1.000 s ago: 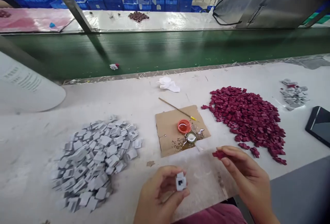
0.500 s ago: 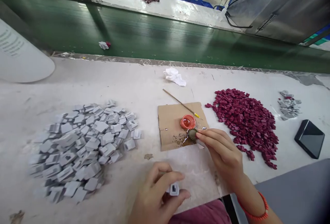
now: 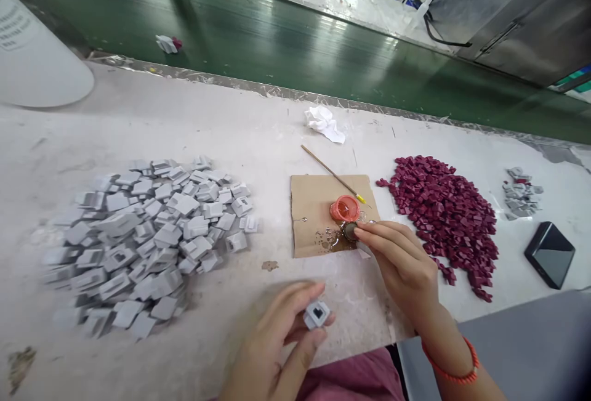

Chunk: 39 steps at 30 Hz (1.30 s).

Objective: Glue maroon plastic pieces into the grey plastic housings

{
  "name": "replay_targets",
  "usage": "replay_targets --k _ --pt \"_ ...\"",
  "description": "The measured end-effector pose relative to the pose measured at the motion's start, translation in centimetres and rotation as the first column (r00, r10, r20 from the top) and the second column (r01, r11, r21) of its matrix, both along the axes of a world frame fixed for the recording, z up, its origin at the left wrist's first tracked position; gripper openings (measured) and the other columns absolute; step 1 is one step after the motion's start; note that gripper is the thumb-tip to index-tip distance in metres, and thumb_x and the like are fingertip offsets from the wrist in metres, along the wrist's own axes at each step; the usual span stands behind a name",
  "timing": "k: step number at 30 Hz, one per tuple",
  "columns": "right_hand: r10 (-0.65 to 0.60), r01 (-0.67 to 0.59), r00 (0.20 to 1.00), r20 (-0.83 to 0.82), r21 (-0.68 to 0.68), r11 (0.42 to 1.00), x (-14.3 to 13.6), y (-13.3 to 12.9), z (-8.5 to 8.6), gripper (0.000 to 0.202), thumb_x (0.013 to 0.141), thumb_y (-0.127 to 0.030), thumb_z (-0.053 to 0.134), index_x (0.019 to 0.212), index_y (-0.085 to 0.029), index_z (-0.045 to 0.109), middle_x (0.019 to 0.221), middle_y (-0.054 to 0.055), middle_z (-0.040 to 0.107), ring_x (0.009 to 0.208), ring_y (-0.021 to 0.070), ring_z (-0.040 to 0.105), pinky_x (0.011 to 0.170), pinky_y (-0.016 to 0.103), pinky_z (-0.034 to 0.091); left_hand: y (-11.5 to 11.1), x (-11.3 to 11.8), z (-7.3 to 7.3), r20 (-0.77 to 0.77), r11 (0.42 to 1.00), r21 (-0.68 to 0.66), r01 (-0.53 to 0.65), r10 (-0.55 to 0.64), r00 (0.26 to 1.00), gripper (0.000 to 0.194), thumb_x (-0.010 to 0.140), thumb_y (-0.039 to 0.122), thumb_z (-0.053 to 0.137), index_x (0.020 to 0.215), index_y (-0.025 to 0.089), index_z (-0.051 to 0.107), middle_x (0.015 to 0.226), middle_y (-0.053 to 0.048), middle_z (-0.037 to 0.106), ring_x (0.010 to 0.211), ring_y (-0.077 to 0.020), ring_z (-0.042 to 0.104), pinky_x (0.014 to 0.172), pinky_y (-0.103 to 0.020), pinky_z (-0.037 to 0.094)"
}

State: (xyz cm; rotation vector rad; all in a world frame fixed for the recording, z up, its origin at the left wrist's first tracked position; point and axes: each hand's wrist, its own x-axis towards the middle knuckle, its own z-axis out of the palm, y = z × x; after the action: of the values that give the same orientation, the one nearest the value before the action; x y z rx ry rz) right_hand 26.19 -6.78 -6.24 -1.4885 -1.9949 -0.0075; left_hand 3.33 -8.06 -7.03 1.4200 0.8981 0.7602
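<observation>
My left hand [image 3: 281, 339] holds a grey plastic piece [image 3: 316, 314] near the table's front edge, its dark recess facing up. Further right, my right hand [image 3: 401, 262] has its fingertips closed on a small round dark cap [image 3: 349, 231] over the cardboard [image 3: 302, 204]. A red pot [image 3: 345, 209] of liquid is on the cardboard just behind the cap, and wet spots surround it. Behind the pot lies a thin stick with a yellow band [image 3: 332, 173]. Grey pieces [image 3: 157, 228] are heaped at the left, maroon pieces [image 3: 447, 216] at the right.
Beyond the table [image 3: 194, 124] runs a green conveyor [image 3: 258, 37]. Crumpled white tissue [image 3: 325, 122] lies behind the cardboard. A black device [image 3: 549, 254] and a small heap of grey pieces [image 3: 521, 193] are at the far right. A white container [image 3: 37, 56] stands at the back left.
My left hand has turned the grey piece and shifted its fingers around it. My right hand stays at the round cap. The whole view has tilted and shifted slightly.
</observation>
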Motion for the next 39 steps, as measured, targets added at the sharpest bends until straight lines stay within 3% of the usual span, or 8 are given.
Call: replay_targets --k 4,9,12,18,29,34,37,39 --pt "-0.006 0.006 1.0 -0.009 0.011 1.0 0.0 0.0 0.2 0.037 0.082 0.006 0.056 0.109 -0.017 0.067 0.103 0.008 0.07 0.097 0.0192 0.062 0.085 0.035 0.053 1.1 -0.8 -1.0 -0.19 0.924 0.37 0.1 -0.03 0.981 0.033 0.081 0.016 0.071 0.11 0.025 0.058 0.104 0.0 0.07 0.092 -0.0136 0.067 0.081 -0.019 0.056" --pt "-0.081 0.088 0.989 -0.123 0.052 0.995 -1.1 -1.3 1.0 0.042 0.08 0.006 0.059 0.113 -0.02 0.065 0.105 0.005 0.068 0.094 0.0162 0.064 0.082 0.03 0.055 1.3 -0.3 -1.5 -0.273 0.828 0.553 0.09 0.078 0.959 0.025 0.078 0.022 0.076 0.097 0.02 0.06 0.086 0.0 0.069 0.09 -0.0185 0.057 0.084 -0.028 0.049" --pt "-0.157 0.156 0.948 -0.277 -0.026 0.987 -3.0 -3.5 1.0 0.037 0.082 0.001 0.06 0.111 -0.02 0.065 0.104 0.004 0.067 0.093 0.014 0.064 0.08 0.025 0.056 1.0 -0.1 -1.5 -0.313 0.832 0.548 0.083 0.112 0.943 0.028 0.074 0.024 0.079 0.095 0.02 0.062 0.081 -0.001 0.066 0.087 -0.0208 0.053 0.079 -0.031 0.048" --pt "-0.021 -0.017 0.93 -0.367 -0.099 0.995 -5.9 -6.9 -0.5 0.034 0.084 -0.002 0.057 0.113 -0.019 0.063 0.101 0.006 0.068 0.092 0.016 0.067 0.078 0.026 0.06 0.7 0.0 -1.4 -0.336 0.865 0.495 0.085 0.101 0.936 0.02 0.08 0.021 0.073 0.096 0.02 0.061 0.079 -0.002 0.064 0.082 -0.0208 0.052 0.075 -0.032 0.049" --pt "0.082 -0.125 0.95 -0.302 -0.128 0.984 -5.9 -7.2 -1.4 0.044 0.083 0.003 0.056 0.122 -0.014 0.061 0.107 0.009 0.067 0.099 0.0195 0.065 0.08 0.029 0.06 0.6 0.3 -1.1 -0.322 0.872 0.487 0.057 0.118 0.94 0.01 0.084 0.018 0.067 0.093 0.019 0.062 0.078 -0.003 0.063 0.082 -0.021 0.052 0.073 -0.032 0.049" --pt "0.074 -0.113 0.947 -0.311 -0.11 0.988 -6.9 -6.2 -1.1 0.035 0.086 0.001 0.054 0.117 -0.014 0.061 0.103 0.008 0.066 0.099 0.017 0.063 0.082 0.028 0.058 0.8 0.3 -1.0 -0.338 0.863 0.501 0.06 0.131 0.932 0.011 0.082 0.016 0.068 0.09 0.019 0.061 0.078 -0.002 0.064 0.081 -0.021 0.054 0.075 -0.032 0.05" --pt "0.12 -0.156 0.963 -0.242 -0.134 0.979 -6.9 -6.1 -0.6 0.033 0.093 -0.009 0.048 0.126 -0.014 0.054 0.109 0.009 0.064 0.107 0.016 0.059 0.089 0.026 0.054 0.9 -0.3 -0.9 -0.365 0.864 0.49 0.118 0.08 0.928 0.019 0.082 0.015 0.067 0.098 0.022 0.06 0.087 -0.002 0.066 0.086 -0.0203 0.059 0.08 -0.032 0.052" --pt "0.05 -0.072 0.983 -0.176 -0.123 0.99 -5.8 -6.8 -0.4 0.04 0.097 -0.019 0.044 0.137 -0.015 0.043 0.118 0.011 0.059 0.112 0.0173 0.056 0.091 0.028 0.052 1.5 -1.2 -0.4 -0.357 0.89 0.438 0.129 0.04 0.933 0.022 0.085 0.02 0.062 0.107 0.026 0.059 0.095 -0.002 0.067 0.085 -0.0184 0.064 0.076 -0.028 0.055"
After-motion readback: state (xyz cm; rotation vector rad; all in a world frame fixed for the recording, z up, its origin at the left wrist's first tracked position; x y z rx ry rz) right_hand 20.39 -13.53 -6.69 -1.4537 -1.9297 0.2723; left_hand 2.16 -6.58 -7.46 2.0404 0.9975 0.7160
